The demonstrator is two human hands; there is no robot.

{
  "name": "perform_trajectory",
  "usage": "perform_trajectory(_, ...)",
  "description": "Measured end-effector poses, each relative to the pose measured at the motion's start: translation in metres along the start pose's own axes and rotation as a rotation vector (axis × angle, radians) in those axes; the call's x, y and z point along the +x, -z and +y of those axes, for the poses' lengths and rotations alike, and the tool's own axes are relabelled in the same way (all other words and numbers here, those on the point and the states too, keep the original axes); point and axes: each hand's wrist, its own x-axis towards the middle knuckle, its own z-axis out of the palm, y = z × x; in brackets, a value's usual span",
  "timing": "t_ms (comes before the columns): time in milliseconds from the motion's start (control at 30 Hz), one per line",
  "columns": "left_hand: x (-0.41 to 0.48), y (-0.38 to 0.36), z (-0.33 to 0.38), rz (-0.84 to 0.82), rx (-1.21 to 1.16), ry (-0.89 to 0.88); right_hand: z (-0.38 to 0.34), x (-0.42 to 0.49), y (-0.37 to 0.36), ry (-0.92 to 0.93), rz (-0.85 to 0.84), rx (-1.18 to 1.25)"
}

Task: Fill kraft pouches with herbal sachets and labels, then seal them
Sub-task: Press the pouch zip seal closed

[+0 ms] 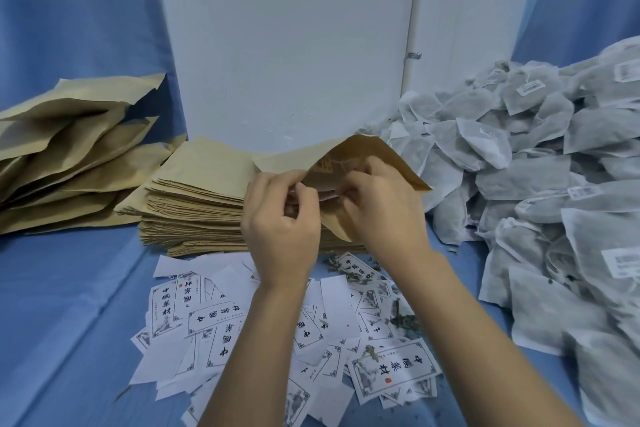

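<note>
Both hands on open kraft pouch [363,156], frame centre.
Left hand [280,218]: fingers curled, pinching the mouth's near lip. Right hand [384,204]: fingers curled into the mouth, gripping its edge. Pouch sits on flat pouch stack [201,198]. Sachets [536,166] heaped at 3 o'clock, labels [214,322] scattered at 6, stuffed pouches [69,156] at 9.

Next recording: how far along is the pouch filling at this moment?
Done: a pile of bulging pouches on the left looks filled; sealing cannot be told. In hand: the left hand and right hand hold one open pouch at its mouth, with something printed inside. Left: a tall stack of flat pouches, scattered labels and a big heap of sachets, so much likely remains.
</note>
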Motion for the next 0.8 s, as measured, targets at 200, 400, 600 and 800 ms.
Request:
perform_trajectory(200, -0.002, -0.002, 0.006, 0.042, -0.042, -0.084, -0.005, 0.0, -0.002, -0.031, -0.094, -0.144)
perform_trajectory(400, -0.006, -0.004, 0.003, 0.033, -0.023, -0.114, -0.001, 0.001, -0.012, 0.009, -0.274, 0.05)
perform_trajectory(600, -0.003, -0.005, -0.007, -0.082, -0.006, 0.017, -0.005, 0.001, -0.008, -0.006, -0.09, 0.045)
perform_trajectory(800, -0.002, -0.01, -0.01, -0.172, -0.149, 0.377, -0.022, -0.001, 0.002, -0.292, -0.191, 0.59)
